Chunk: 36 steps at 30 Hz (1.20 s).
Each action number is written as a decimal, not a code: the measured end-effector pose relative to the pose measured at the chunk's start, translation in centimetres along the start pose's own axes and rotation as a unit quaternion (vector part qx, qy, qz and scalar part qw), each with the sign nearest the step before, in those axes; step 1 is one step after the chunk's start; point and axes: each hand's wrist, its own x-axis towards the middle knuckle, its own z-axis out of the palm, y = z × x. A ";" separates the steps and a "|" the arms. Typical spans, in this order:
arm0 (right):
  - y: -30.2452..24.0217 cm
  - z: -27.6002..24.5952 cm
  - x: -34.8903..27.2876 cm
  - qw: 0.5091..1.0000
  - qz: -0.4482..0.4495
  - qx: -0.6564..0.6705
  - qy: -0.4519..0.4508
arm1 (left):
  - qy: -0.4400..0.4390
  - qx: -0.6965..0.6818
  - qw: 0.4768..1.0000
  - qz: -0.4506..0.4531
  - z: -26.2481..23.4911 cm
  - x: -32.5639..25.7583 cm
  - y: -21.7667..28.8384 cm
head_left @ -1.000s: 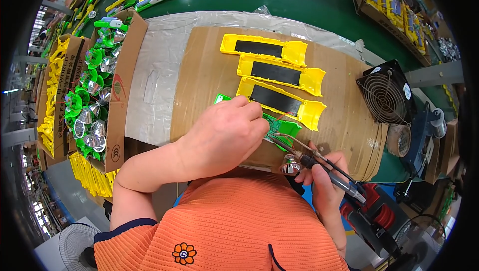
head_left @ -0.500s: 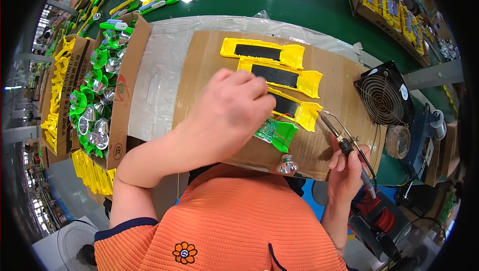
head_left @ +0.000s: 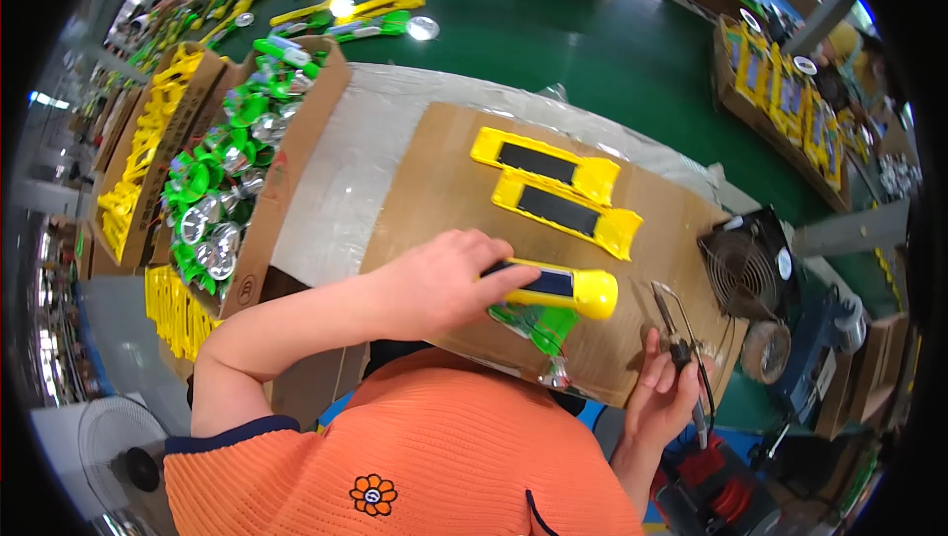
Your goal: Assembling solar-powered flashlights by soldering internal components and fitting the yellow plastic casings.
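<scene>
My left hand (head_left: 449, 284) grips a yellow flashlight shell (head_left: 595, 294), its dark shiny panel facing up. Partly under that shell lies a green flashlight half (head_left: 553, 329) with a circuit board. Thin wires run from it to a silver reflector (head_left: 555, 374) near the cardboard's front edge. In my right hand (head_left: 660, 393) is a soldering iron (head_left: 679, 350), held like a pen with its tip pointing away from me, apart from the shells. Two more yellow shells, a farther one (head_left: 596, 181) and a nearer one (head_left: 618, 232), lie inside-up on the cardboard sheet (head_left: 420, 176).
A small black fan (head_left: 739, 274) stands right of the cardboard, near a tape-like roll (head_left: 765, 351) and a blue device (head_left: 815, 358). At left are a carton (head_left: 296, 166) of green reflector parts and a carton of yellow shells (head_left: 148, 146). Finished-looking flashlights (head_left: 380, 5) lie far off.
My left hand has lifted the nearest yellow shell and turned it panel-side up, bringing it over the green half. The soldering iron stays in my right hand. The whole view has shifted and tilted.
</scene>
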 end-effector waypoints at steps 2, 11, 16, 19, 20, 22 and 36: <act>0.1 -0.7 -0.1 1.000 -0.003 0.022 0.016 | 0.036 -0.033 0.999 0.016 -0.6 0.4 0.1; 0.0 -0.5 -0.5 0.998 -0.003 0.027 0.054 | 0.093 0.206 0.970 -0.086 -7.0 16.3 -17.1; -0.9 0.1 -0.9 0.999 0.002 -0.032 0.022 | -0.019 0.178 0.970 -0.163 -7.9 19.3 -20.4; 0.0 -0.8 -0.7 1.000 -0.024 -0.012 0.007 | -0.046 0.195 0.968 -0.149 -14.1 15.2 -21.8; 0.1 -1.1 -0.5 1.000 -0.021 -0.013 0.008 | -0.073 0.209 0.957 -0.187 -17.0 13.3 -21.4; -0.1 -1.0 -0.4 1.000 -0.014 -0.015 0.004 | -0.117 0.316 0.892 -0.300 -20.9 7.9 -23.1; 0.1 -1.1 -0.1 0.999 -0.019 -0.044 0.026 | -0.138 0.352 0.874 -0.305 -21.3 -6.8 -27.2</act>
